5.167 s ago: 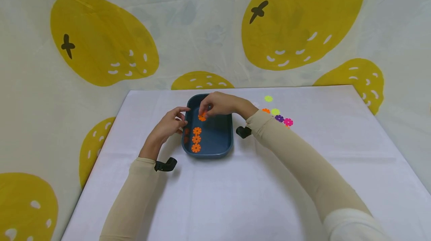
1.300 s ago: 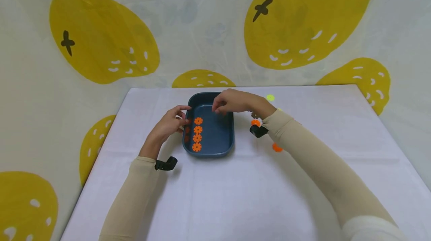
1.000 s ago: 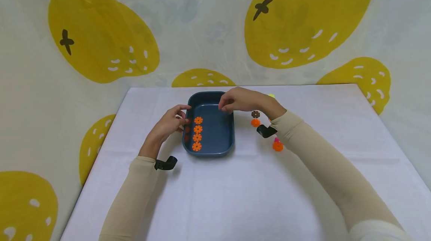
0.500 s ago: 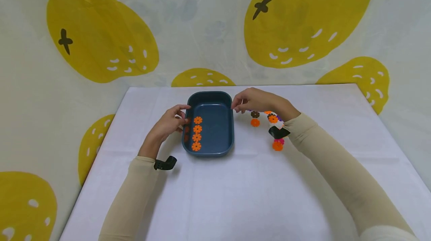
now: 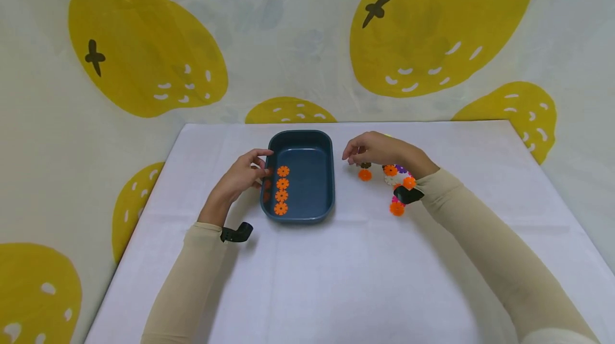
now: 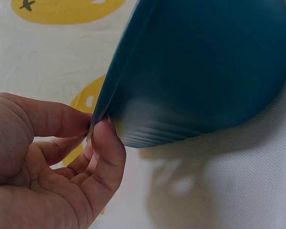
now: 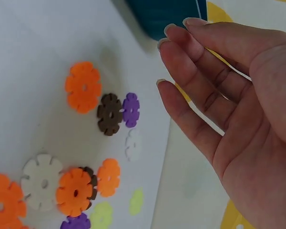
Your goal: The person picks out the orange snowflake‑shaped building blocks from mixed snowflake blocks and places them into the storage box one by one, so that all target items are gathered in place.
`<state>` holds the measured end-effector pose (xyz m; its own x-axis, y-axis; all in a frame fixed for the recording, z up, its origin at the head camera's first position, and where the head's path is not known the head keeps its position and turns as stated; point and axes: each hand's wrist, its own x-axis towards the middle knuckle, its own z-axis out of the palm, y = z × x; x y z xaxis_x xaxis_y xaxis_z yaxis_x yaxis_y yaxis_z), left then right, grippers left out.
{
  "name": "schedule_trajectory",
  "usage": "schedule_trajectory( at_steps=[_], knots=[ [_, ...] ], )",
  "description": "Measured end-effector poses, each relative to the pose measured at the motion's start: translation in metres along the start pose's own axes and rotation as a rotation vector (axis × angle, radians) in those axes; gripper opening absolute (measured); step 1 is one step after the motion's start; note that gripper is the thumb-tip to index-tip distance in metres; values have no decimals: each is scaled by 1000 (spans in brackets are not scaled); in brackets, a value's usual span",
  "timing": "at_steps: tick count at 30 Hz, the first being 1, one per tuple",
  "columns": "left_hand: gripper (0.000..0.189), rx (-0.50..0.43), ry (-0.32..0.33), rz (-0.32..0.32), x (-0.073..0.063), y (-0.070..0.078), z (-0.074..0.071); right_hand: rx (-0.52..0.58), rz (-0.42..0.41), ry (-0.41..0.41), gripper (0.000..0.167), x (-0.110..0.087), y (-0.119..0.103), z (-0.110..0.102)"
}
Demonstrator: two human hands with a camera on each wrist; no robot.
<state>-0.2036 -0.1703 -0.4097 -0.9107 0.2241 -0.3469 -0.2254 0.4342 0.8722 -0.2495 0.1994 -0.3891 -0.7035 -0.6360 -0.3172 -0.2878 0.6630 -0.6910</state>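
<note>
My left hand (image 5: 239, 177) pinches the left rim of a dark blue tray (image 5: 311, 186) between thumb and fingers; the left wrist view shows this grip on the tray wall (image 6: 181, 62) up close. Several orange notched snowflake discs (image 5: 281, 195) lie in a column along the tray's left side. To the right of the tray, my right hand (image 5: 377, 147) hovers above the table with nothing in it. Its fingers are loosely bent and apart in the right wrist view, beside a brown disc (image 7: 109, 114), a purple disc (image 7: 131, 110) and an orange disc (image 7: 83, 88).
More loose discs lie right of the tray: an orange one (image 5: 365, 174), a white one (image 7: 43, 182), a yellow-green one (image 7: 136, 201) and others partly under my right forearm. A white cloth covers the table (image 5: 307, 274). Behind hangs a fruit-patterned backdrop (image 5: 283, 29).
My right hand earlier held an orange disc over the tray; that disc now lies at the top of the column. The hand has moved right, out of the tray. My left hand has stayed.
</note>
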Motion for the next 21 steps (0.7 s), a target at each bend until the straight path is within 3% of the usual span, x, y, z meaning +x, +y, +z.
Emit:
schedule_trajectory(
  at_steps=[5,21],
  knots=[
    [53,-4,-3,-1,3,-2,-1,18,47,18,24,-6,9,1],
    [52,-5,-6,-15,2,0,-2,-33,60,72,19,-18,29,18]
  ],
)
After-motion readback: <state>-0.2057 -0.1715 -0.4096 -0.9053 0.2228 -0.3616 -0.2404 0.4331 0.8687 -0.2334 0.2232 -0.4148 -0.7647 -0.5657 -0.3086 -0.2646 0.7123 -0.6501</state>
